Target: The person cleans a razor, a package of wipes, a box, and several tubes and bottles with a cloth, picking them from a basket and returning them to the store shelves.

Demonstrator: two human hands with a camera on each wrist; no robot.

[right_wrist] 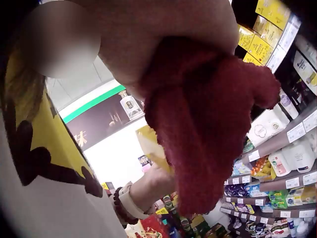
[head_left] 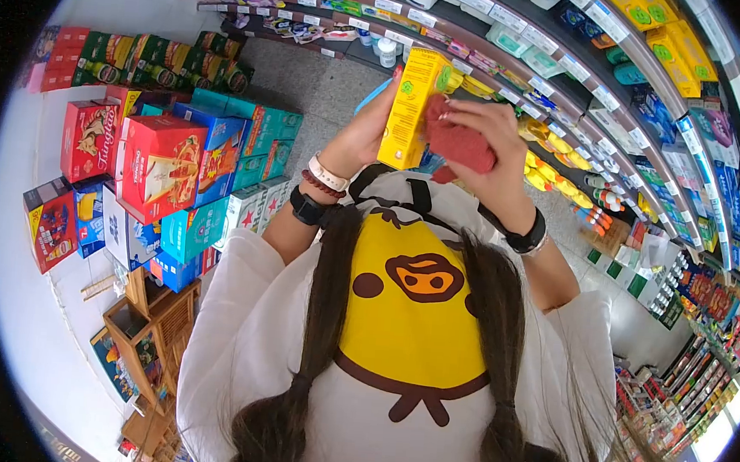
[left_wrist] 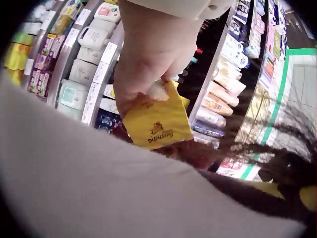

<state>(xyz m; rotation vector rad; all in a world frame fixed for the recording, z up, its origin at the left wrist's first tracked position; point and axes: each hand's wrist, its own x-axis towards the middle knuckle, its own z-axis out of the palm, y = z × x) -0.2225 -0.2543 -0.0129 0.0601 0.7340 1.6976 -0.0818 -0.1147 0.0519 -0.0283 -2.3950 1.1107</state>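
Observation:
A tall yellow carton (head_left: 406,118) with small print and a green emblem is held upright in front of the chest. My left hand (head_left: 368,130) grips it from the side; the left wrist view shows the thumb at the edge of the carton's end (left_wrist: 157,126). A dark red fluffy cloth (head_left: 463,147) is bunched in my right hand (head_left: 498,145), close beside the carton's other side. In the right wrist view the cloth (right_wrist: 198,119) hangs down in folds and hides part of the carton (right_wrist: 151,141) behind it.
Curved store shelves (head_left: 562,64) with price tags and packed toiletries run along the front and right. More yellow cartons (head_left: 679,51) stand on the upper shelf. Stacked drink boxes (head_left: 164,165) and a wooden rack (head_left: 152,336) stand at the left. Grey floor (head_left: 299,80) lies between.

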